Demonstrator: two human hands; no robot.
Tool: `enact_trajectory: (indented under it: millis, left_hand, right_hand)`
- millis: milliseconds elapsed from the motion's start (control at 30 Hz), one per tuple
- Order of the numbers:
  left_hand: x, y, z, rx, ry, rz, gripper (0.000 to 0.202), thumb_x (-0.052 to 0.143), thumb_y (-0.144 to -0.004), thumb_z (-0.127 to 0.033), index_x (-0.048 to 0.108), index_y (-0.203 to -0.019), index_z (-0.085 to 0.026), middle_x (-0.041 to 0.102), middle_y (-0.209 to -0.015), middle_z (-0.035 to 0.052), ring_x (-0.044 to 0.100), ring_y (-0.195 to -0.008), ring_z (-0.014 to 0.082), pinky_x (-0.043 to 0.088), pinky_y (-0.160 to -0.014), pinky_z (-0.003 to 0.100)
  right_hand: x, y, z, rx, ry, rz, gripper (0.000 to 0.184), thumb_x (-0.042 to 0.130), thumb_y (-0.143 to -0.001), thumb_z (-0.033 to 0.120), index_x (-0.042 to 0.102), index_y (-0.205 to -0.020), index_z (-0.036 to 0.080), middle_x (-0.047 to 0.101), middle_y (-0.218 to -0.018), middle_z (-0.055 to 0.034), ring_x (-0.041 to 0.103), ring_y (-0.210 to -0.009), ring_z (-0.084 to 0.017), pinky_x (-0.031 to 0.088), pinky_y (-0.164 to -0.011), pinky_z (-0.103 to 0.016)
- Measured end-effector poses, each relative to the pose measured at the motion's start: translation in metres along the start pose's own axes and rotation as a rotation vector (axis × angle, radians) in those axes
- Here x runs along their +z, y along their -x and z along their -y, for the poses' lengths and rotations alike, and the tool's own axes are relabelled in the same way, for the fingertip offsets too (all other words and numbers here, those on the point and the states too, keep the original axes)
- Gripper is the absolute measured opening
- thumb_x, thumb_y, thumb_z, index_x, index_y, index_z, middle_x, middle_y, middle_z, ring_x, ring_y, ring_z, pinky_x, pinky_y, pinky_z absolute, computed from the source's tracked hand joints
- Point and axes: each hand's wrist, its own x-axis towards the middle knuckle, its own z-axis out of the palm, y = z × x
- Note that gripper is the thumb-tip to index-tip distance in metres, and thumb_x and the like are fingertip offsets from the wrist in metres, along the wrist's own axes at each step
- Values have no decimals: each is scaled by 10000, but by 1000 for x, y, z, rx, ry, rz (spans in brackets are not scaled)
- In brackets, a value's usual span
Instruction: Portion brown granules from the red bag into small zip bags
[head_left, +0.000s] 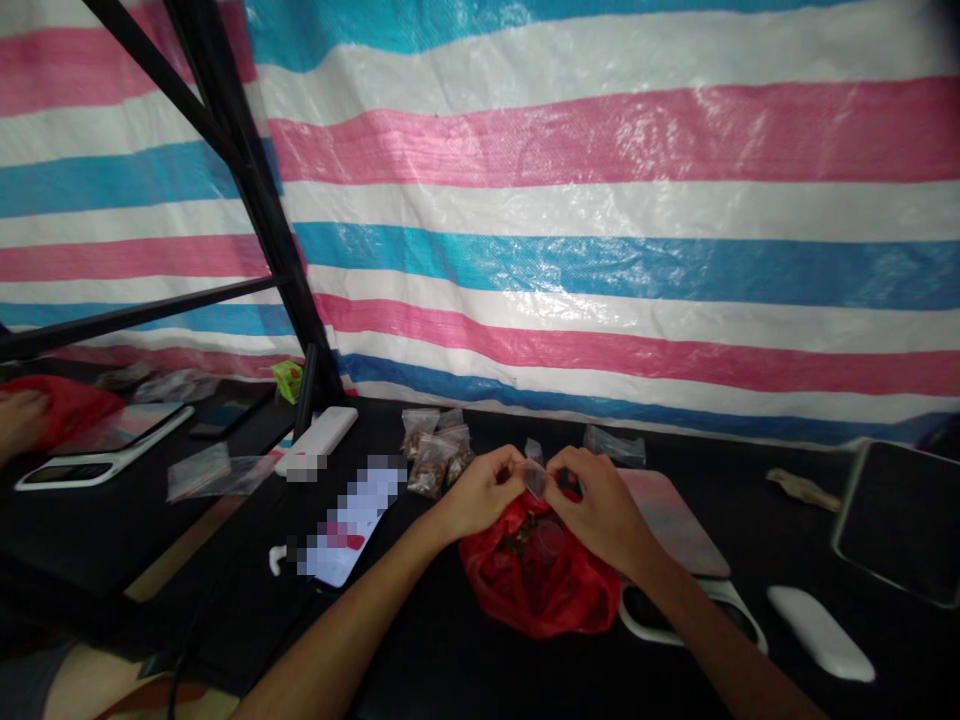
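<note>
Between my two hands is a small clear plastic bag [534, 478], pinched at its edges above a red plastic bag. My left hand [484, 490] has its fingers closed on the bag's left side, and my right hand [596, 500] grips the right side. Beneath them the red plastic bag [544, 600] lies gathered open, with brown bits and a round clear piece [550, 540] inside. Several filled zip bags [435, 460] of brown bits stand just left of my left hand. To the right of the red bag sits a scale [675, 520] with a flat plate, partly behind my right forearm.
A lit phone [360, 520], a white earbud [277, 558] and a white power bank [319, 440] lie to the left. Flat clear bags [615, 446] lie behind. A white case [821, 632] and dark tablet-like object [900, 520] are right. Another person's hand [19, 420] touches a red bag at far left.
</note>
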Motion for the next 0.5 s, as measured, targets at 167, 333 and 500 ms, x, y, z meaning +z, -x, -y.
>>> enact_trajectory:
  millis: [167,333,500]
  left_hand:
    - [-6,6,-18,161,-412,-91,106,539,-868,-118,500,-805,-194,538,-783,-24,491,-735,134,367,-694,254]
    - [-3,13,-31,447,-662,86,126,542,-849,-78,514,-847,-201,641,-938,29,586,-927,179,408,-852,303]
    - [-6,16,-34,522,-654,32,186,565,-727,-66,457,-782,-206,617,-988,66,577,-952,207,430,-859,328]
  right_hand:
    - [-7,0,-2,82,-100,-25,201,532,-982,366,654,-1099,257,752,-832,3,677,-806,-228,421,-872,-414]
    - [-5,1,-2,158,-342,36,527,495,-1009,450,417,-1492,254,763,-843,6,720,-882,-247,490,-944,-455]
    - [-2,-1,2,171,-604,-12,550,646,-930,410,455,-1421,254,734,-971,-15,708,-960,-215,533,-947,-396]
